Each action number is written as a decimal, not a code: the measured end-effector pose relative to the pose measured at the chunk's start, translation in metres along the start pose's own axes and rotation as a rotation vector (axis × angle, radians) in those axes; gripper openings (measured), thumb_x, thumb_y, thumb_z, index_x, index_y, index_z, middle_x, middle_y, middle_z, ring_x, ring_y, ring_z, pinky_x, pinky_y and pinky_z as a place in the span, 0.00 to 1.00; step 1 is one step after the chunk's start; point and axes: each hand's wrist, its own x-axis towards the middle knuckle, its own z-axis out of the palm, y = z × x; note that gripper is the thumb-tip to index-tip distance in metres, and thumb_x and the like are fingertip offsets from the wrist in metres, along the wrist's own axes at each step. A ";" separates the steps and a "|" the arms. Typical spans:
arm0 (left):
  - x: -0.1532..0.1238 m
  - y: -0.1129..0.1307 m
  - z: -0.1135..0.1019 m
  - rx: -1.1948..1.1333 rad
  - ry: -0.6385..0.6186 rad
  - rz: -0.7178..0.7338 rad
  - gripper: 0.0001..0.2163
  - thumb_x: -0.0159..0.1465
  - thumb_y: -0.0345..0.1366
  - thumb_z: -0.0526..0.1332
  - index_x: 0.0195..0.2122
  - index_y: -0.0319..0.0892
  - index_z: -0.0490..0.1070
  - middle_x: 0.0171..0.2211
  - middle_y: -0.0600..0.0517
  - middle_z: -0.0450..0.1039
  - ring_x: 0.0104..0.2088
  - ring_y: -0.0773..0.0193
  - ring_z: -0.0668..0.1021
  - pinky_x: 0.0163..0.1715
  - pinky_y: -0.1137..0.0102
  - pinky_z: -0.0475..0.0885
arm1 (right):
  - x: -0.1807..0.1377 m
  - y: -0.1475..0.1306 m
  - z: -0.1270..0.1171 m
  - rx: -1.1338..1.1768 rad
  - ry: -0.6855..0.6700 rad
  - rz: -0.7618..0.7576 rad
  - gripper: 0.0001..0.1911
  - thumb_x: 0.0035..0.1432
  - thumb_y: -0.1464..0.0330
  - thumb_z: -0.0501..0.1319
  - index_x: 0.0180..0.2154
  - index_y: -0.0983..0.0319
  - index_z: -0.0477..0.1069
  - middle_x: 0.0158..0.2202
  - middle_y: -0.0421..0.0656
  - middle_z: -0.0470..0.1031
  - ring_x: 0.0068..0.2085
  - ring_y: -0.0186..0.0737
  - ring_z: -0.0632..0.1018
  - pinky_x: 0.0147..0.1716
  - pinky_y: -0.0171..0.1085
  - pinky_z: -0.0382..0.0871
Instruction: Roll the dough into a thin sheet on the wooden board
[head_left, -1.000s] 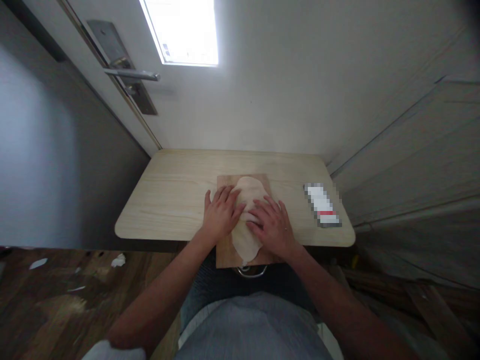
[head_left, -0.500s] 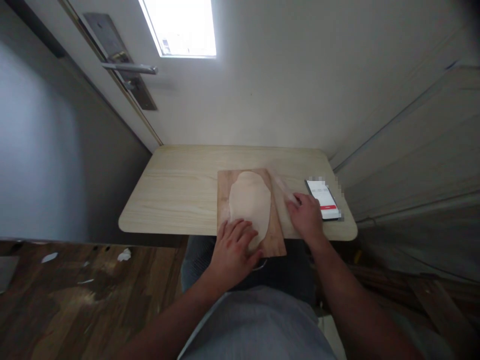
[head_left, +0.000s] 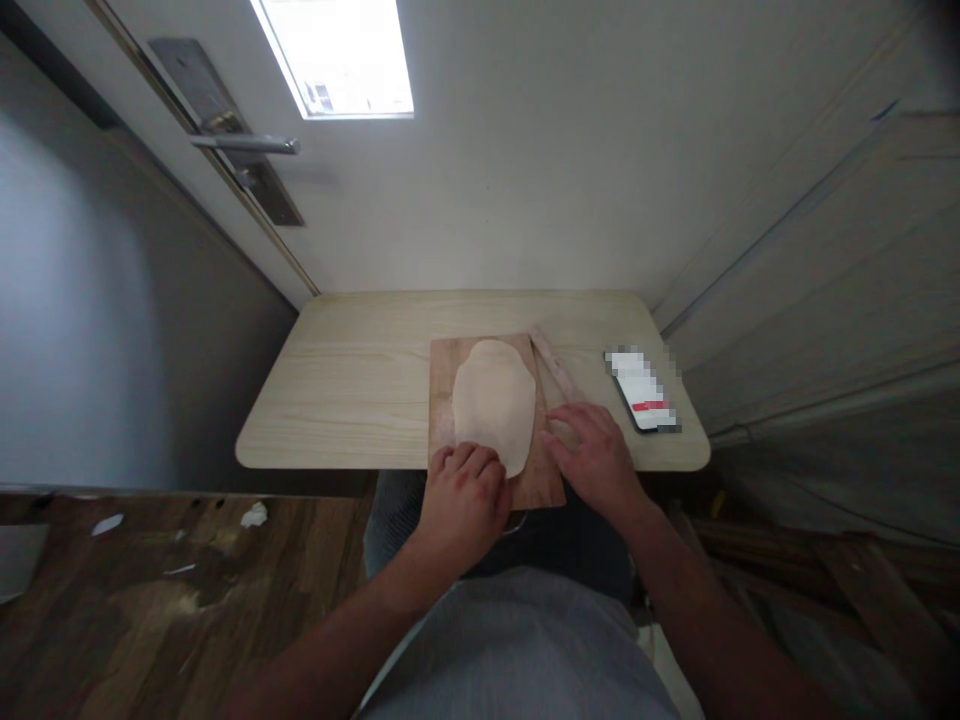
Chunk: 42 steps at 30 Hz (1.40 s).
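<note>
A flattened oval of pale dough point(head_left: 493, 403) lies on a wooden board point(head_left: 442, 385) at the table's near edge. My left hand point(head_left: 465, 497) sits on the board's near left corner with its fingers curled tight, just touching the dough's near end. A wooden rolling pin point(head_left: 553, 362) lies slanted on the table beside the board's right edge. My right hand point(head_left: 598, 457) rests over the pin's near end, fingers stretched out and apart.
A phone point(head_left: 643, 393) with a lit screen lies on the light wooden table point(head_left: 352, 380) at the right. A white door with a metal handle point(head_left: 244, 145) stands behind the table. Scraps litter the wooden floor point(head_left: 150, 590) at the left.
Both hands came off the dough. My left hand slid back to the board's near edge and curled. My right hand swung right, brought the rolling pin beside the board, and now lies on it.
</note>
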 end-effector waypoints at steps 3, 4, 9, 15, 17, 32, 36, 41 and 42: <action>0.001 0.000 -0.003 -0.004 -0.024 -0.006 0.03 0.66 0.33 0.62 0.35 0.44 0.74 0.39 0.49 0.78 0.45 0.54 0.76 0.47 0.56 0.66 | -0.010 -0.014 -0.002 0.072 -0.153 -0.087 0.11 0.58 0.67 0.68 0.44 0.57 0.79 0.47 0.46 0.78 0.52 0.49 0.74 0.57 0.50 0.67; 0.001 -0.001 -0.003 -0.009 -0.030 -0.008 0.03 0.67 0.33 0.62 0.35 0.44 0.74 0.39 0.49 0.78 0.45 0.54 0.76 0.46 0.56 0.66 | -0.013 -0.018 -0.002 0.087 -0.186 -0.113 0.11 0.56 0.67 0.69 0.44 0.56 0.80 0.48 0.46 0.77 0.53 0.49 0.74 0.57 0.51 0.67; 0.000 -0.002 -0.003 -0.060 -0.019 -0.019 0.01 0.66 0.32 0.62 0.36 0.43 0.74 0.40 0.49 0.78 0.45 0.54 0.76 0.47 0.57 0.67 | -0.026 -0.029 0.010 0.091 -0.195 -0.171 0.12 0.58 0.66 0.69 0.45 0.53 0.81 0.55 0.46 0.74 0.61 0.54 0.68 0.60 0.56 0.62; -0.001 -0.007 -0.002 -0.196 0.048 -0.045 0.02 0.66 0.34 0.64 0.39 0.44 0.72 0.42 0.50 0.77 0.46 0.55 0.76 0.50 0.58 0.68 | -0.022 -0.030 0.024 0.157 -0.151 -0.239 0.06 0.62 0.68 0.65 0.40 0.55 0.81 0.51 0.45 0.78 0.60 0.52 0.69 0.60 0.54 0.62; -0.004 -0.011 -0.001 -0.221 0.077 -0.050 0.10 0.64 0.38 0.67 0.45 0.44 0.72 0.45 0.49 0.77 0.48 0.54 0.76 0.52 0.57 0.69 | -0.015 -0.031 0.026 0.203 -0.142 -0.222 0.05 0.63 0.67 0.64 0.39 0.57 0.80 0.46 0.44 0.80 0.56 0.49 0.72 0.59 0.52 0.63; 0.034 -0.065 0.003 -0.382 0.169 -0.184 0.08 0.64 0.30 0.61 0.40 0.44 0.80 0.37 0.49 0.81 0.41 0.56 0.79 0.44 0.62 0.73 | 0.033 -0.044 0.022 0.450 -0.187 0.223 0.08 0.63 0.65 0.61 0.37 0.59 0.78 0.33 0.41 0.81 0.34 0.38 0.78 0.37 0.35 0.68; 0.050 -0.068 0.003 -0.546 0.118 -0.239 0.08 0.65 0.32 0.60 0.39 0.44 0.80 0.35 0.51 0.81 0.35 0.62 0.80 0.37 0.69 0.72 | 0.043 -0.042 0.021 0.499 -0.167 0.273 0.09 0.63 0.64 0.61 0.37 0.60 0.78 0.34 0.41 0.81 0.35 0.37 0.79 0.36 0.34 0.68; 0.058 -0.068 -0.001 -0.637 0.094 -0.278 0.09 0.66 0.34 0.59 0.39 0.43 0.79 0.33 0.52 0.81 0.32 0.64 0.79 0.33 0.72 0.70 | 0.049 -0.041 0.020 0.533 -0.156 0.292 0.10 0.63 0.63 0.61 0.38 0.60 0.78 0.35 0.41 0.82 0.36 0.38 0.79 0.36 0.35 0.69; 0.059 -0.068 -0.001 -0.648 0.095 -0.278 0.09 0.65 0.35 0.59 0.39 0.42 0.79 0.34 0.52 0.81 0.32 0.64 0.79 0.33 0.72 0.70 | 0.050 -0.041 0.020 0.541 -0.152 0.291 0.10 0.63 0.63 0.61 0.38 0.60 0.78 0.35 0.42 0.82 0.36 0.38 0.79 0.37 0.35 0.69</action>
